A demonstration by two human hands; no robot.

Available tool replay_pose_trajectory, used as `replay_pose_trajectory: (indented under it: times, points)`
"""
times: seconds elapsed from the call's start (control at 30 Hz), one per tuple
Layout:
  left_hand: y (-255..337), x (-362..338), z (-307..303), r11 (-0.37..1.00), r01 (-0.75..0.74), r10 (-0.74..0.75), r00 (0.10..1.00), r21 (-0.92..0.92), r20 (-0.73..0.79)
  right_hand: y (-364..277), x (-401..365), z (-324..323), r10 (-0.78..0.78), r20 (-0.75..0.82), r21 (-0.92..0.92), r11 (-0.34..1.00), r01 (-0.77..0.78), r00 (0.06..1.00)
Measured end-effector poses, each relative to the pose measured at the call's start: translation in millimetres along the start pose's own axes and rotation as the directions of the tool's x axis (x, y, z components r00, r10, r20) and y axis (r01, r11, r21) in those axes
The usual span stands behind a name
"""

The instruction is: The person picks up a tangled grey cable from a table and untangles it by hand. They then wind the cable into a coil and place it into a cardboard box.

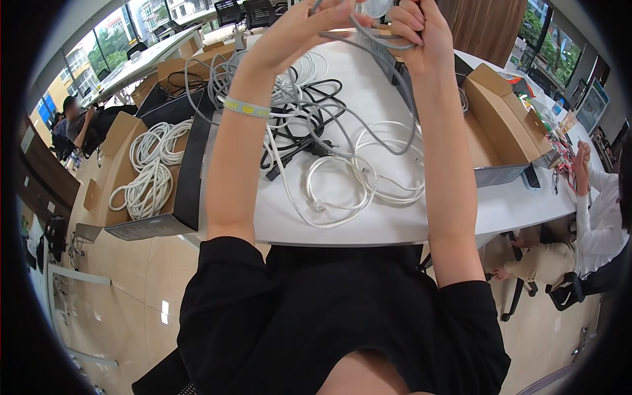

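Both my arms reach forward over the white table, hands at the top edge of the view. My left hand (317, 25), partly cut off, is closed round a grey cable (407, 141). Fingers curled, my right hand (415, 29) grips the same cable, which passes between the hands and hangs in a loop onto the table. Below lies a tangle of white, grey and black cables (303, 108), with a black plug (274, 174) among them. Nearer me rest coiled white network cables (309, 197), one ending in a clear connector (319, 205).
An open cardboard box (118, 158) with bundled white cables (151, 174) stands left of the table (388, 227). Another open box (503, 125) is at the right, beside a dark phone-like object (531, 176). A person in a white sleeve (602, 197) sits at the right.
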State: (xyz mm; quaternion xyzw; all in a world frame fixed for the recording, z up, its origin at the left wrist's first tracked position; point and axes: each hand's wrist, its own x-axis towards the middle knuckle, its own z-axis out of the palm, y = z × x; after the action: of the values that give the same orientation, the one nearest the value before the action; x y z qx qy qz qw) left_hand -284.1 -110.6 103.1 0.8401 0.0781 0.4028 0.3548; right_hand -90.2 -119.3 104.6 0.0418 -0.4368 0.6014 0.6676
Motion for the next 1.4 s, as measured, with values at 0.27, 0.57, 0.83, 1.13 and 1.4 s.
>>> replay_pose_trajectory:
  times: [0.27,0.57,0.83,1.13,1.4]
  points:
    - [-12.3,14.9,65.1,0.97,0.168,-0.173,0.985,-0.178,-0.013,11.6,-0.3,2.5,-0.254,-0.229,-0.041,0.967,0.252,0.94]
    - [-25.2,47.1,63.1,0.762,-0.581,0.623,0.54,0.285,-0.565,4.6,-2.8,5.3,-0.146,-0.175,-0.147,0.982,0.121,0.974]
    - [8.3,14.8,47.9,0.873,-0.36,0.481,0.746,0.328,-0.461,1.2,-9.1,20.6,-0.187,-0.176,-0.24,0.96,0.142,0.967]
    - [-24.1,21.2,77.5,0.994,-0.063,0.095,0.905,0.088,-0.414,-13.9,-4.7,-9.2,-0.295,-0.187,0.01,0.953,0.303,0.937]
    - [-15.9,20.2,66.6,0.963,0.081,-0.143,0.963,-0.259,-0.228,9.4,-6.8,1.3,-0.353,-0.027,-0.014,0.936,0.353,0.935]
